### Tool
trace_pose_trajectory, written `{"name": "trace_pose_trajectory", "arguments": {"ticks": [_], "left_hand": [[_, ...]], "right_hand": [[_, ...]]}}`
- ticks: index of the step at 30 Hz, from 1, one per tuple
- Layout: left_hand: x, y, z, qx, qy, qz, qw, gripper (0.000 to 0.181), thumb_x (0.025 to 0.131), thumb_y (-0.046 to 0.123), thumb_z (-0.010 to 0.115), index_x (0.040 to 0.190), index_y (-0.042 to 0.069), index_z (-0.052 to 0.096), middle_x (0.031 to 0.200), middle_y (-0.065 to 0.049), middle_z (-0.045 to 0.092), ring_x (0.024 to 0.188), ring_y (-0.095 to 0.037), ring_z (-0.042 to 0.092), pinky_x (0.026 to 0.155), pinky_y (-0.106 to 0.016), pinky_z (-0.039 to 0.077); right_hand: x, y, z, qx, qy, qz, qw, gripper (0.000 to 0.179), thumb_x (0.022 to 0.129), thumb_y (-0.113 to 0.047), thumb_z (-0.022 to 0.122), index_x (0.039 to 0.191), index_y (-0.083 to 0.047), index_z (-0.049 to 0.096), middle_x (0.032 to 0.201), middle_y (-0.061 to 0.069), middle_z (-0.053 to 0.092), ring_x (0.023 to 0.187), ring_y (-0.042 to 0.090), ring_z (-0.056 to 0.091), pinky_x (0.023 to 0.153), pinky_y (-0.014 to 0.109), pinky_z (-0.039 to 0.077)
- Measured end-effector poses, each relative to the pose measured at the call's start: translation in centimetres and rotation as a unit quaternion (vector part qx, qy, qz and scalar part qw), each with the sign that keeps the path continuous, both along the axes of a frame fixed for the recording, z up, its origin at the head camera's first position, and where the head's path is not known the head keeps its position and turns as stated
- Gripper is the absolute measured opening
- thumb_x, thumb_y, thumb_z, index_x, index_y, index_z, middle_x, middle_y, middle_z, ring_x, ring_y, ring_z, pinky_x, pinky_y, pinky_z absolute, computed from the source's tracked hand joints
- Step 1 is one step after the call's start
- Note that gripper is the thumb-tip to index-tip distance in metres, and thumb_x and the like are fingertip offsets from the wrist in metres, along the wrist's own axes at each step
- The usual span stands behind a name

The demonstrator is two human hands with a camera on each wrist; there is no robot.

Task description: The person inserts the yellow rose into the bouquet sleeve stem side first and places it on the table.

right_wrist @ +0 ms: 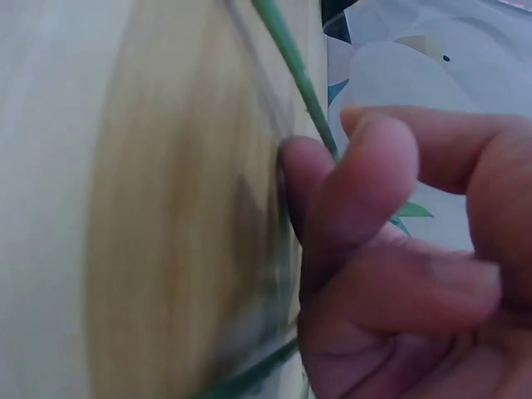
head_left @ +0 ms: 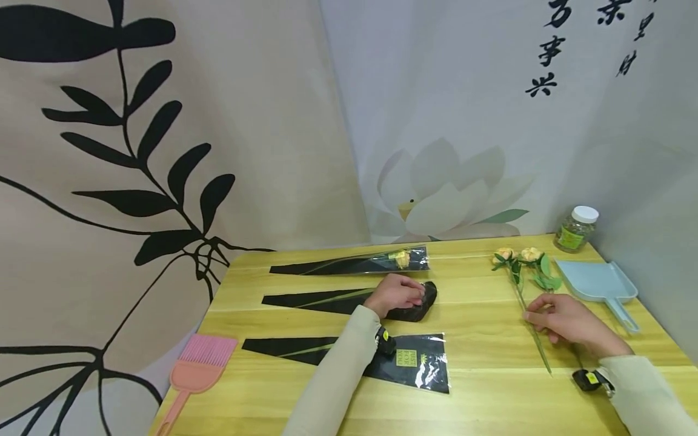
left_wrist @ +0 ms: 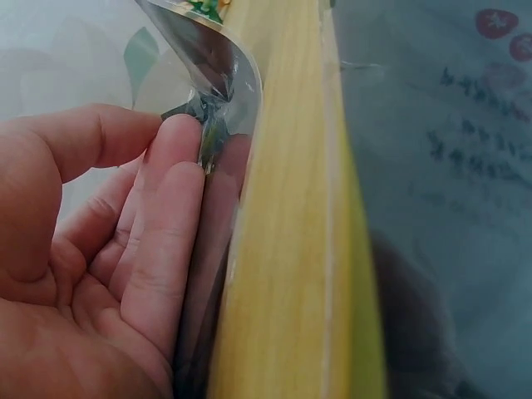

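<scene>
Over at the right of the frame, the right hand (head_left: pixel 567 322) pinches a yellow rose (head_left: pixel 504 254) by its stem; at centre, the left hand (head_left: pixel 395 295) pinches the middle black sleeve (head_left: pixel 338 306) near its wide end. I'd keep that end spread and ease the stem in gently, bottom first. On the desk (head_left: pixel 240 406) I count three sleeves, three roses (one sleeved, upper centre), one pink brush (head_left: pixel 197 372), one blue dustpan (head_left: pixel 595 280), one jar (head_left: pixel 572 236).

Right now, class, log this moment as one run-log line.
left hand: pinches middle sleeve; right hand: holds stem; top sleeve: flower inside; bottom sleeve: on table
</scene>
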State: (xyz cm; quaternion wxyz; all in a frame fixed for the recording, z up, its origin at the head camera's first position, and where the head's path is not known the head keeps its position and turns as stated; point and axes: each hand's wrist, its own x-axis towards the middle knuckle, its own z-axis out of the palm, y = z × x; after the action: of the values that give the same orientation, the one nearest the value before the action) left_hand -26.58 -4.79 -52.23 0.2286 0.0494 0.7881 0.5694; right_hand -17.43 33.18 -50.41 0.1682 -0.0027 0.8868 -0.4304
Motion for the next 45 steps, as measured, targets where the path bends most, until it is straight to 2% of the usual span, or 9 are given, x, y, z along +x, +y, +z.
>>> {"name": "trace_pose_trajectory", "arguments": {"ticks": [10, 18, 27, 33, 38, 45], "left_hand": [[0.0, -0.3, -0.1, 0.003, -0.005, -0.006, 1.0000, 0.013, 0.097, 0.016, 0.078, 0.109, 0.013, 0.083, 0.098, 0.000, 0.081, 0.085, -0.011, 0.077, 0.082, -0.031, 0.066], [0.0, -0.3, 0.1, 0.009, -0.004, -0.002, 0.9999, 0.016, 0.097, 0.017, 0.078, 0.112, 0.013, 0.083, 0.100, 0.000, 0.081, 0.086, -0.012, 0.078, 0.083, -0.032, 0.066], [0.0, -0.2, -0.1, 0.007, -0.007, 0.003, 0.9999, 0.014, 0.097, 0.018, 0.079, 0.110, 0.014, 0.083, 0.099, 0.000, 0.082, 0.086, -0.011, 0.078, 0.084, -0.032, 0.066], [0.0, -0.3, 0.1, 0.012, -0.010, 0.005, 0.9999, 0.014, 0.097, 0.018, 0.079, 0.109, 0.014, 0.083, 0.099, 0.000, 0.082, 0.085, -0.011, 0.077, 0.083, -0.032, 0.066], [-0.2, -0.2, 0.2, 0.012, -0.011, 0.003, 0.9999, 0.012, 0.097, 0.020, 0.078, 0.108, 0.016, 0.084, 0.100, 0.001, 0.081, 0.086, -0.011, 0.078, 0.083, -0.031, 0.066], [-0.4, -0.2, -0.1, 0.014, -0.011, 0.002, 0.9998, 0.012, 0.097, 0.020, 0.079, 0.107, 0.016, 0.084, 0.100, 0.000, 0.081, 0.086, -0.012, 0.078, 0.084, -0.032, 0.066]], "right_hand": [[-0.7, -0.8, -0.3, 0.022, 0.027, 0.009, 0.9994, 0.030, 0.103, -0.025, 0.070, 0.113, 0.003, 0.064, 0.076, 0.006, 0.065, 0.053, 0.016, 0.057, 0.050, 0.033, 0.053], [-1.4, -1.6, 0.6, 0.026, 0.020, 0.007, 0.9994, 0.035, 0.106, -0.029, 0.066, 0.118, 0.004, 0.064, 0.080, 0.006, 0.066, 0.059, 0.017, 0.059, 0.054, 0.032, 0.055], [-2.5, -3.0, 1.7, -0.023, 0.018, -0.005, 0.9996, 0.041, 0.107, -0.030, 0.065, 0.126, 0.007, 0.059, 0.087, 0.008, 0.071, 0.063, 0.016, 0.060, 0.057, 0.033, 0.056], [-3.3, -4.5, 2.8, -0.039, 0.036, -0.017, 0.9984, 0.045, 0.107, -0.032, 0.065, 0.128, 0.008, 0.057, 0.092, 0.008, 0.073, 0.064, 0.016, 0.062, 0.057, 0.034, 0.057], [-3.9, -5.5, 3.1, -0.053, 0.049, -0.028, 0.9970, 0.045, 0.107, -0.032, 0.065, 0.127, 0.007, 0.057, 0.093, 0.008, 0.074, 0.064, 0.014, 0.062, 0.058, 0.034, 0.058], [-4.7, -6.6, 3.5, -0.078, 0.069, -0.047, 0.9934, 0.047, 0.108, -0.035, 0.063, 0.128, 0.007, 0.055, 0.096, 0.012, 0.077, 0.061, 0.018, 0.064, 0.051, 0.031, 0.051]]}}
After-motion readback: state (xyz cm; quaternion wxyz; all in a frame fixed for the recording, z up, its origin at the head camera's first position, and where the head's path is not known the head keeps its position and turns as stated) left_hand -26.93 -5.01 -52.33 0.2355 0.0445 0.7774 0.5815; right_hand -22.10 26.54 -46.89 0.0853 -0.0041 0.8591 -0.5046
